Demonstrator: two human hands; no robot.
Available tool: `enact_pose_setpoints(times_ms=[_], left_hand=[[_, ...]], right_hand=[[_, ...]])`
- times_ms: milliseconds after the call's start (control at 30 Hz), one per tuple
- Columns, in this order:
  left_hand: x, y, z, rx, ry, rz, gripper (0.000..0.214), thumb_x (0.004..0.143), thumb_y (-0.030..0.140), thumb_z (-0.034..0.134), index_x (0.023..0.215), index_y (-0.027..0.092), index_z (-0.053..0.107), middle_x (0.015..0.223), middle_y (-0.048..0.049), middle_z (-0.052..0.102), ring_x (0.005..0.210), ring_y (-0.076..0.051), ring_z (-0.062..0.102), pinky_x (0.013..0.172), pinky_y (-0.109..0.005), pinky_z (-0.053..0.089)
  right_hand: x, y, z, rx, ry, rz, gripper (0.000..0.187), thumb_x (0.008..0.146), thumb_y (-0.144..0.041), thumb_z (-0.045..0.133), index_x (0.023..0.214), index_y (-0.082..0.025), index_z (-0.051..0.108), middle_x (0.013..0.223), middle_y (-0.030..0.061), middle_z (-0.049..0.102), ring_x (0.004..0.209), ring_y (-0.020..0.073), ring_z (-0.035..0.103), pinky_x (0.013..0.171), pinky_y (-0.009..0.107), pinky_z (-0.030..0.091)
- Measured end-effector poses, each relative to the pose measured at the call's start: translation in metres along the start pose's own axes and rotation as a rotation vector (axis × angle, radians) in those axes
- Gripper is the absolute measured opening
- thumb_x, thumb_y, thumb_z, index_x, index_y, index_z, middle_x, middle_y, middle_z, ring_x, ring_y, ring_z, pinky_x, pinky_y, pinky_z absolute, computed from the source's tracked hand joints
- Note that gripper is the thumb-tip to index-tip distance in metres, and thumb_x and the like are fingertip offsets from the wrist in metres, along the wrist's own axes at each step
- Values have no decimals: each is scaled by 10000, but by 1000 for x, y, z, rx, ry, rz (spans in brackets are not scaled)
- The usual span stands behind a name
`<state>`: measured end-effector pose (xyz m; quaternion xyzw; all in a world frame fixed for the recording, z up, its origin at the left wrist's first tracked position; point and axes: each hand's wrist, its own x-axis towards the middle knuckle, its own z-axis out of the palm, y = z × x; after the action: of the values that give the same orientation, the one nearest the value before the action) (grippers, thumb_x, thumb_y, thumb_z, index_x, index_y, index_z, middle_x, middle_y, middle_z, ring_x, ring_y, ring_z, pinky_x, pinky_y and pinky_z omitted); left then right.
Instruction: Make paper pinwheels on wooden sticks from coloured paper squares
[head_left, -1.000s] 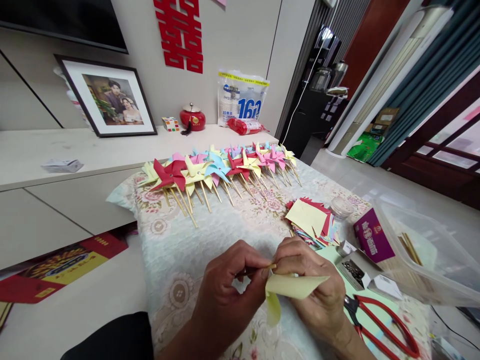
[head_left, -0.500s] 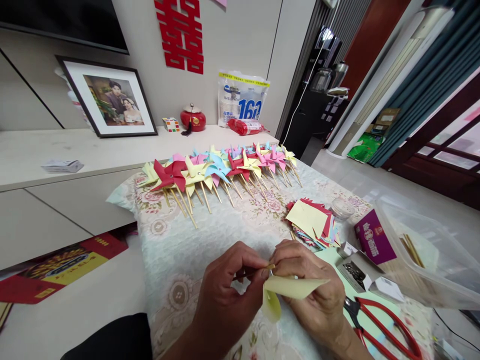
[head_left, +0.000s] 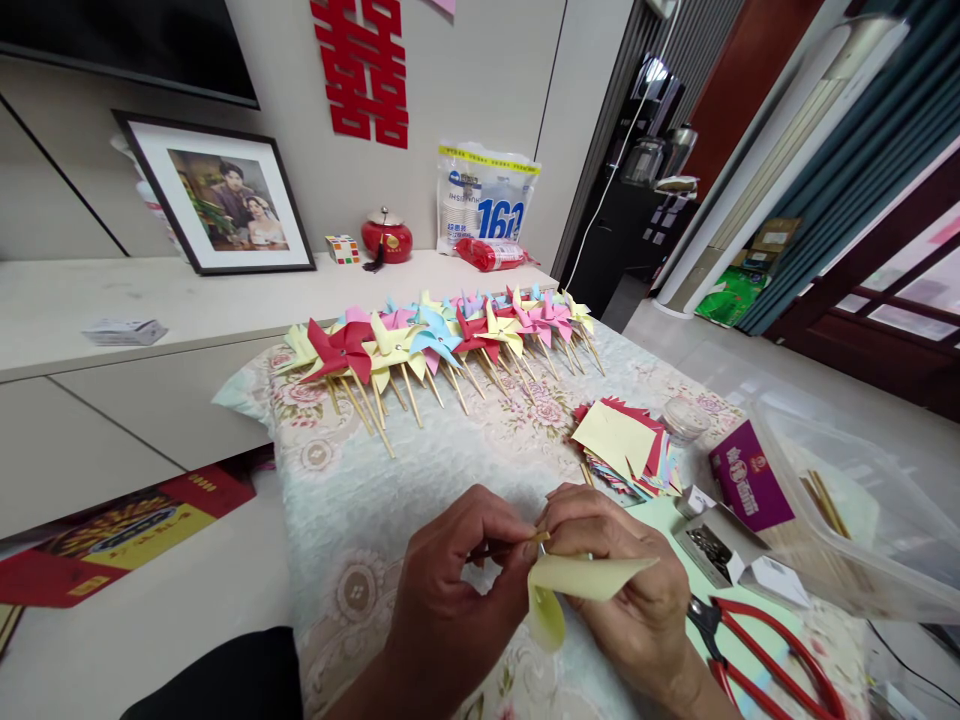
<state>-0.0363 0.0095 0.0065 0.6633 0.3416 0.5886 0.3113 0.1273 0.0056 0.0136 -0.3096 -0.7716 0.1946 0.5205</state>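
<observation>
My left hand (head_left: 469,580) pinches a thin wooden stick (head_left: 541,537) near its tip, just above the table's front part. Beside it, my right hand (head_left: 619,575) is closed on a pale yellow paper pinwheel (head_left: 592,577), whose curled blades hang below the fingers. A bit of metal, perhaps a pin, shows where stick and paper meet; the right fingertips are partly hidden. Past the hands, several finished pinwheels (head_left: 442,335) in red, yellow, blue and pink lie in a row. A stack of cut paper squares (head_left: 615,438) is beyond my right hand.
Red-handled scissors (head_left: 772,650) lie right of my right hand. Behind them are an open small box of metal pins (head_left: 709,550) and a clear plastic bin (head_left: 862,530) with sticks. A round clear container (head_left: 684,418) stands by the paper stack. The floral tablecloth (head_left: 360,530) covers the table.
Both hands keep the same grip in almost the same place. The pinwheel's lower blade has shifted very slightly.
</observation>
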Motion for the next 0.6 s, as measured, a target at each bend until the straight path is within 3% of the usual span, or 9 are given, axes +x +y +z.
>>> enact_pose_setpoints(times_ms=[600], left_hand=[[-1, 1, 3, 69, 50, 71, 150, 817, 59, 625, 753, 192, 603, 641, 23, 586, 565, -96, 561, 505, -197, 442]], right_hand=[[3, -1, 4, 19, 44, -15, 169, 851, -33, 609, 927, -157, 694, 816, 81, 674, 794, 215, 640, 800, 433, 549]])
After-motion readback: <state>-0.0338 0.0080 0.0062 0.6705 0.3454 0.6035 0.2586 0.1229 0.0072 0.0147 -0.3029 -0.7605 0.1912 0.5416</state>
